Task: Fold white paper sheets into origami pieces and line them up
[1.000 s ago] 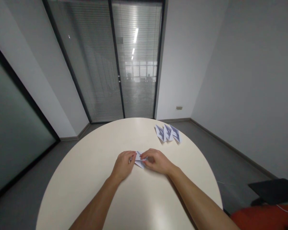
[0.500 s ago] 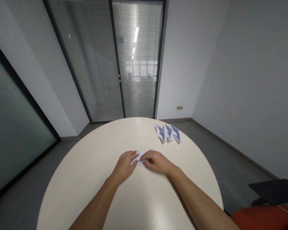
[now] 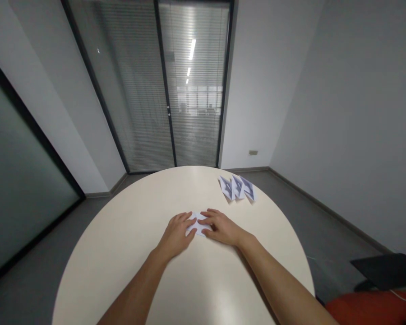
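A small folded white paper [image 3: 199,224] with blue print lies on the round cream table [image 3: 128,253], mostly covered by both my hands. My left hand [image 3: 177,232] lies flat on its left part with fingers stretched out. From the right, my right hand [image 3: 219,226] presses on it, fingers extended and flat. Only a strip of the paper shows between the two hands.
Three folded blue-and-white paper pieces [image 3: 237,188] lie side by side at the far right of the table. A black chair part [image 3: 385,269] and a red object [image 3: 375,309] sit at the lower right. Glass doors with blinds stand beyond the table.
Both hands went from pinching the paper's folds to lying flat on it. The paper now lies pressed down on the table.
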